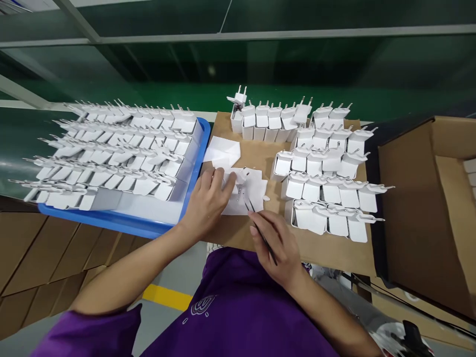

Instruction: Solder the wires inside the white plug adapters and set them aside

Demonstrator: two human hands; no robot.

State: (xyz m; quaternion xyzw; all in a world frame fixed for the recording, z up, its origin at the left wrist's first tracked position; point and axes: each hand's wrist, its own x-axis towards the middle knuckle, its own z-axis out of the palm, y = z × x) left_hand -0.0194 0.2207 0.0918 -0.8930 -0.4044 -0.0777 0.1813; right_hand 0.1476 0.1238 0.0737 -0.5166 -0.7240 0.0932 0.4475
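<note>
My left hand (208,198) is closed on a white plug adapter piece (232,179), which it holds over a sheet of white paper (256,187); the fingers hide much of the piece. Black tweezers (265,239) are gripped in my right hand (278,243), their tips pointing at the paper just right of the piece. Tiny dark and metallic bits lie on the paper near the tips. Beyond my left hand is a folded white sheet (225,149). Several white plug adapters (322,191) with metal prongs stand in rows to the right.
A blue tray (201,144) at the left holds rows of white plug adapters (111,148). More adapters (266,119) stand along the far edge of the brown cardboard work surface (256,153). An open cardboard box (416,198) is at the right, and stacked cartons (48,258) are below the tray.
</note>
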